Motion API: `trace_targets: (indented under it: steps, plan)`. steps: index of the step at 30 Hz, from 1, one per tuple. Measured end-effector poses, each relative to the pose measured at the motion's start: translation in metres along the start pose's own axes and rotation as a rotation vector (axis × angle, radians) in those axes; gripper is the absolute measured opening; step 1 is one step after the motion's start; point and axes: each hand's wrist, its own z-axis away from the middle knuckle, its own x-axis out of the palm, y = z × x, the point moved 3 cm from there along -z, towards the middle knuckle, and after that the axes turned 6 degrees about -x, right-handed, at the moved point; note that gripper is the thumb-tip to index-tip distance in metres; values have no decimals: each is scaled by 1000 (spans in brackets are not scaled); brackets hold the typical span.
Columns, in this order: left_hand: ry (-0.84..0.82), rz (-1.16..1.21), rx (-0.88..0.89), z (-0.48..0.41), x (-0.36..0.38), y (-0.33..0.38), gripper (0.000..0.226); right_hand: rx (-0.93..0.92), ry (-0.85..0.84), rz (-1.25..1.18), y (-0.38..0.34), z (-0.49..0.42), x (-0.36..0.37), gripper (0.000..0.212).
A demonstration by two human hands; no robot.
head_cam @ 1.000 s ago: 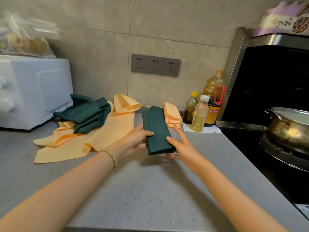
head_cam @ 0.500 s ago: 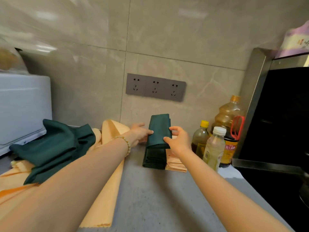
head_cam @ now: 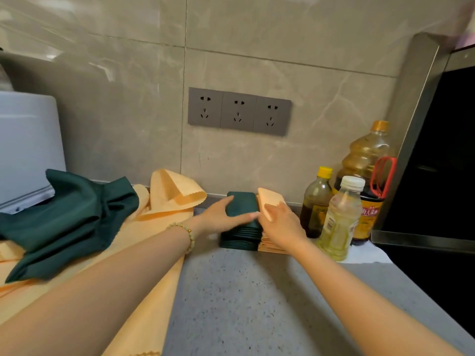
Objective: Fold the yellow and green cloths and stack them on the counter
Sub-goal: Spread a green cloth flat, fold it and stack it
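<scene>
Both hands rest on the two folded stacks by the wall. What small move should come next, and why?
Probably lift the left hand off the green stack and reach for the crumpled green cloth: the folded piece already lies flat on its stack, while that cloth waits unfolded.

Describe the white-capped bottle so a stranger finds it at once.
Find the black panel at the right; three bottles stand beside it. The white-capped bottle is the nearest, with pale yellow liquid; the yellow-capped bottle and orange-capped jug behind are darker.
</scene>
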Motion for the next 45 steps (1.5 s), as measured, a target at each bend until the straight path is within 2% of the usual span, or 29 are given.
trace_targets:
  steps: [2, 5, 11, 14, 17, 19, 22, 25, 27, 29, 32, 35, 38, 42, 45]
  plan:
    - [-133, -226, 7, 6, 6, -1, 112, -39, -72, 41, 1, 0, 6, 56]
    - [-101, -385, 67, 4, 4, -3, 107, -52, -110, 39, 1, 0, 9, 57]
    - [-64, -451, 87, 0, 5, -6, 102, -21, -140, 44, 6, -2, 11, 56]
    - [-46, -435, 163, 18, -8, -1, 96, -62, 7, 91, -5, 5, -1, 55]
    - [129, -519, 283, 46, -59, 7, 67, -237, 146, 26, -34, 9, -12, 52]
    - [311, -655, 271, 66, -106, 5, 58, -324, 146, -48, -68, 11, -15, 48]
    - [470, -813, 137, 86, -169, -15, 50, -405, 89, -149, -130, 14, -11, 46]
    - [572, -953, -120, 96, -217, -54, 56, -503, 22, -176, -187, 17, 3, 46]
    - [601, -801, -310, 97, -238, -86, 63, -539, -2, -165, -214, 20, 14, 46]
    - [593, -474, -417, 91, -256, -117, 67, -568, -3, -133, -235, 22, 21, 45]
    - [619, -47, -439, 72, -273, -145, 68, -596, -20, -118, -253, 20, 29, 46]
    - [656, 229, -423, 59, -281, -149, 63, -598, -30, -145, -257, 14, 33, 45]
    - [730, 268, -379, 50, -291, -153, 57, -598, -39, -159, -257, 5, 39, 44]
    - [880, 124, -253, 58, -300, -156, 26, -570, -44, -208, -254, -4, 50, 42]
    - [934, 136, -168, 72, -298, -150, 24, -537, -43, -235, -255, -7, 54, 41]
